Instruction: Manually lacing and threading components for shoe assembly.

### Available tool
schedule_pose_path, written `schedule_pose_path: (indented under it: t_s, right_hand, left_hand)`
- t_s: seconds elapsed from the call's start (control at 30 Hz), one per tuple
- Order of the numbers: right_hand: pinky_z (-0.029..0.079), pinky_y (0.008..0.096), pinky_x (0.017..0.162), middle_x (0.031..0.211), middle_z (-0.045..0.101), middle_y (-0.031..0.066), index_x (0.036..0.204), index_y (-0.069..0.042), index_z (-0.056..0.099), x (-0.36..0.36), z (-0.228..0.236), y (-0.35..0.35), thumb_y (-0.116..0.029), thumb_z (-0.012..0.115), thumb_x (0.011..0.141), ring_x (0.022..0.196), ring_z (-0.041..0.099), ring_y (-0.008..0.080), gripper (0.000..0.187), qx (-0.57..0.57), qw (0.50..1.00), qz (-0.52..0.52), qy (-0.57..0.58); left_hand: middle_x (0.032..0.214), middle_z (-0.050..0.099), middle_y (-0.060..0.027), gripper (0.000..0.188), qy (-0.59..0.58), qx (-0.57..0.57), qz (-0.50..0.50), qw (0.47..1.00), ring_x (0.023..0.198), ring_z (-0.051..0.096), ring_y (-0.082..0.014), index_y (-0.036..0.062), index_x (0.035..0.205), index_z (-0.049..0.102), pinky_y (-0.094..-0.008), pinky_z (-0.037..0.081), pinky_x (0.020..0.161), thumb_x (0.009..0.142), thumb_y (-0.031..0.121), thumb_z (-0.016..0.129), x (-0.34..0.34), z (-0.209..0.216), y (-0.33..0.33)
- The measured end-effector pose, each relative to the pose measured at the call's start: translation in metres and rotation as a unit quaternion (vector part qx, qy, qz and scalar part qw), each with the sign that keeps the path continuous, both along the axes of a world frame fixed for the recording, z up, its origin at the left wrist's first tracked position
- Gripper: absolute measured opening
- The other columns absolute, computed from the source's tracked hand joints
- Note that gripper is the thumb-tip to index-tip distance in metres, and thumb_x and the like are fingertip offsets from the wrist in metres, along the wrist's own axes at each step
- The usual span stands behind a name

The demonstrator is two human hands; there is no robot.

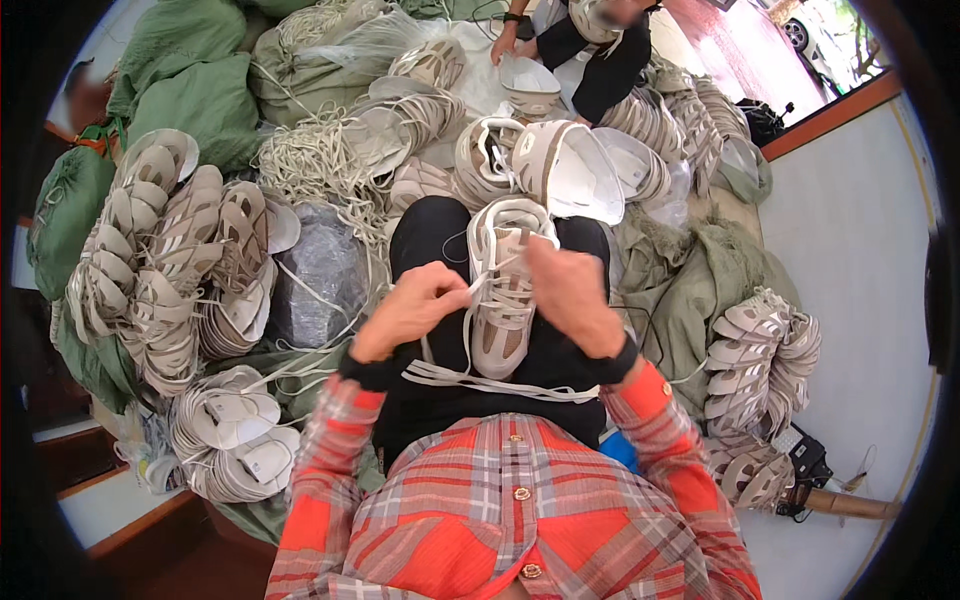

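On my lap, over black trousers, lies a beige and white shoe upper (499, 345), its toe toward me. A pale flat shoelace (512, 290) crosses its front in several rows. At the upper's left edge my left hand (425, 303) is closed, thumb and forefinger pinching a stretch of lace. My right hand (573, 295) is closed at the right eyelet edge near the tongue, slightly blurred; what its fingertips grip is hidden. Loose lace ends (450, 377) trail across my lap below the toe. Just beyond my knees sit another laced upper (487, 160) and a stack of uppers (572, 170).
Nested stacks of uppers (170, 250) crowd the left, with more (760, 360) at the right. A heap of laces (315, 160), a plastic-wrapped bundle (322, 275) and green sacks (190, 100) lie around. At the far side another person's hand (505, 43) is by an upper (530, 85).
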State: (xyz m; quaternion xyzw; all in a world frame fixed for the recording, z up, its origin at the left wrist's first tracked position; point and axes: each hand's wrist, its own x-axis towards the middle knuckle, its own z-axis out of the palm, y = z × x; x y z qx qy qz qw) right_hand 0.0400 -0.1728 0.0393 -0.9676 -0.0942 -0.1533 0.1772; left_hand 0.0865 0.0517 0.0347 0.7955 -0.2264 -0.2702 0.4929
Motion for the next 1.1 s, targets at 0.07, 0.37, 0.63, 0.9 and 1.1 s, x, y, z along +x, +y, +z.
schedule_pose_path:
  t_s: [0.07,0.37,0.63,0.9,1.1]
  right_hand:
    - [0.046,0.0364,0.047,0.053,0.054,0.0098,0.084,-0.002,0.051,-0.01,0.01,-0.02,-0.01,0.057,0.086,0.049,0.059,0.0195,0.009,0.053,0.993,-0.103,-0.024]
    - [0.055,0.0342,0.062,0.087,0.06,0.011,0.094,-0.003,0.046,-0.005,-0.008,-0.02,-0.013,0.054,0.093,0.073,0.063,0.0202,0.012,0.787,0.589,-0.021,0.181]
    - [0.049,0.028,0.076,0.089,0.062,0.0103,0.091,0.003,0.059,-0.139,-0.017,-0.329,0.0,0.055,0.086,0.077,0.058,0.0173,0.008,0.525,0.759,-0.302,-0.239]
    - [0.053,0.0283,0.063,0.082,0.064,0.0068,0.102,0.0,0.059,-0.111,-0.012,-0.189,-0.014,0.056,0.093,0.067,0.062,0.0149,0.017,0.51,0.798,-0.302,-0.112]
    - [0.038,0.0371,0.075,0.075,0.055,0.0029,0.079,-0.012,0.063,-0.045,-0.029,-0.044,-0.009,0.063,0.075,0.085,0.051,0.0249,0.005,0.06,0.99,-0.115,-0.059]
  left_hand:
    - [0.095,0.054,-0.0067,0.015,0.122,-0.166,-0.065,0.976,0.087,0.052,-0.0154,0.0048,0.083,0.07,-0.0263,0.041,0.079,0.081,0.019,0.067,-0.004,0.045,0.029]
    - [0.087,0.055,-0.0005,0.029,0.034,-0.272,0.123,0.954,0.073,0.041,-0.0059,0.0078,0.112,0.066,-0.0209,0.035,0.066,0.083,0.014,0.067,-0.015,0.035,0.056]
    - [0.091,0.058,-0.002,0.034,-0.002,-0.141,0.072,0.987,0.072,0.052,-0.0078,0.0045,0.115,0.058,-0.0206,0.043,0.065,0.081,0.002,0.062,0.003,-0.01,-0.012]
    - [0.094,0.055,-0.0138,0.026,-0.338,-0.033,-0.069,0.938,0.083,0.057,-0.0328,0.0039,0.103,0.057,-0.0386,0.047,0.071,0.078,0.005,0.063,-0.009,-0.006,-0.063]
    - [0.091,0.056,-0.0126,0.023,-0.319,0.076,-0.082,0.941,0.083,0.058,-0.0321,0.0046,0.103,0.059,-0.0386,0.047,0.071,0.081,0.009,0.062,-0.018,0.003,-0.076]
